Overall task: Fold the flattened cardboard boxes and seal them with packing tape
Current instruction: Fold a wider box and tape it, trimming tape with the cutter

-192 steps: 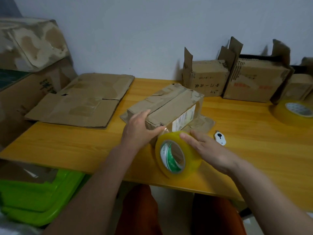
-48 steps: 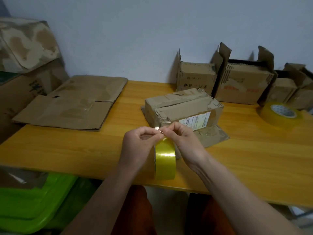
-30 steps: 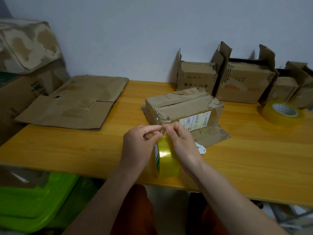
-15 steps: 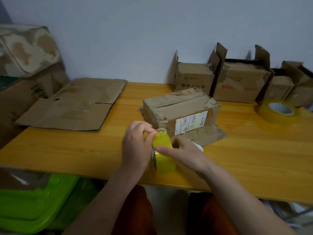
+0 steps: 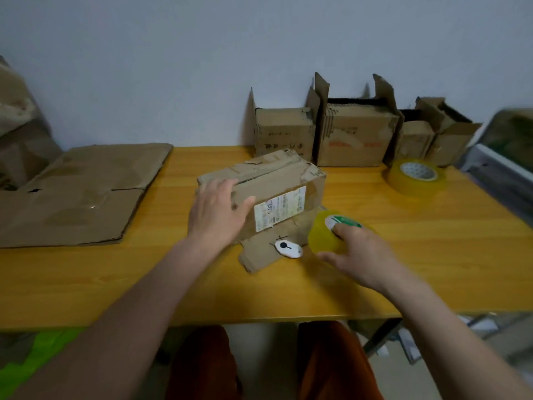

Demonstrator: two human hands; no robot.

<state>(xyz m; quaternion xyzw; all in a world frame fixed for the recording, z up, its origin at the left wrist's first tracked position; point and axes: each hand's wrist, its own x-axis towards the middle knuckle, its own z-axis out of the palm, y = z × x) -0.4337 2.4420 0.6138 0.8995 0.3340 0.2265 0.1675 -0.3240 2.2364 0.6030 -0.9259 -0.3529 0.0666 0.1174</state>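
Note:
A folded cardboard box [image 5: 277, 186] with a white label lies on its side in the middle of the yellow table [image 5: 403, 255]; a loose flap spreads under it toward me. My left hand [image 5: 216, 212] rests on the box's near left end, fingers over the top edge and thumb against the label side. My right hand [image 5: 357, 249] holds a yellow tape roll [image 5: 326, 235] lying to the right of the box. A small white cutter [image 5: 287, 249] lies on the flap between my hands.
Flattened cardboard boxes [image 5: 83, 194] lie at the table's left. Several open boxes [image 5: 352, 137] stand along the back wall. A second tape roll [image 5: 415, 176] lies at the back right. A green bin [image 5: 34, 353] sits below the table's left edge.
Both hands worked at the tape roll's edge in front of the box. Now my left hand has gone to the box and my right hand has carried the roll rightward, uncovering the cutter.

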